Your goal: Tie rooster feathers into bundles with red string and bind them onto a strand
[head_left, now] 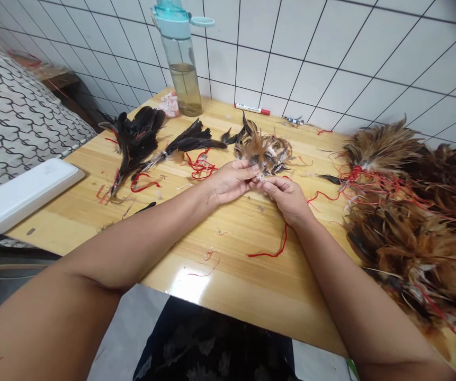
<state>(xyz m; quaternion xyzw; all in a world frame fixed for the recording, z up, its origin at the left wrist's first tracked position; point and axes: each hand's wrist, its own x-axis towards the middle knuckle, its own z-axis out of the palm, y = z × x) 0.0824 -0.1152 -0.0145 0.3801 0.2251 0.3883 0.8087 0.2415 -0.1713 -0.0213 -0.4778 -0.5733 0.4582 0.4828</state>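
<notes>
Left hand (238, 181) pinches feathers (256, 150) near their quill ends (260, 179), above table (228, 227) middle; right hand (287, 198) pinches there too; slack fingertips could shed some; nearby red thread (278, 250) might snag.

The quill ends of the brown feathers (255, 144) are mostly covered by the fingertips of the left hand (233, 181) and right hand (285, 198), and a red thread (282, 247) passes out of sight beneath the right. The top edge crops the water bottle (183, 79); the left, the white case (25, 191); the right, the feather bundles (422, 233). Lettering on the red-capped marker (247, 108) is too small to read.
</notes>
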